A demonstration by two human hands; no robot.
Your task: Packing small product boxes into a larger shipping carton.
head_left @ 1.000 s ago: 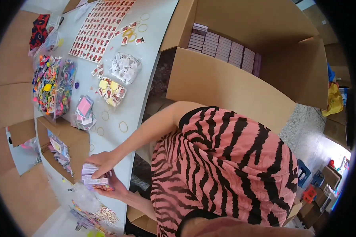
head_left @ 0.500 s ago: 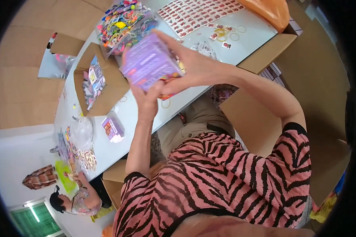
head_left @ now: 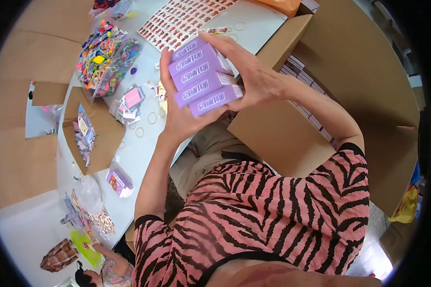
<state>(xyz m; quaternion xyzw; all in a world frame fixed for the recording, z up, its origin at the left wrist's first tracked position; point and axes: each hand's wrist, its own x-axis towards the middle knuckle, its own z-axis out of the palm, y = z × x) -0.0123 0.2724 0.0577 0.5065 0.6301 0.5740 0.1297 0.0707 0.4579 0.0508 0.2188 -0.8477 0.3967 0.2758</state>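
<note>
Between my two hands is a stack of several small purple boxes [head_left: 198, 76], their printed narrow sides turned up and slightly out of line. My left hand [head_left: 178, 117] is wrapped round the stack's left and near side. From the right, my right hand [head_left: 254, 74] grips the other end, thumb and fingers pressed on the boxes. The stack is held up over the near edge of the white table [head_left: 146, 117]. A single purple box [head_left: 119, 182] stands apart on the table to the left.
At right stands a large open cardboard box [head_left: 368, 95] with rows of small boxes [head_left: 306, 79] inside. A smaller carton [head_left: 107, 115] holds packets. Nearby lie a bag of colourful bands [head_left: 100, 62], loose cards [head_left: 131, 103] and a sticker sheet [head_left: 177, 21]. Another person [head_left: 112, 268] sits at the lower left.
The purple stack has turned in my hands, so several separate box sides now show. My view has swung to the right, bringing more of the large cardboard box's contents into sight.
</note>
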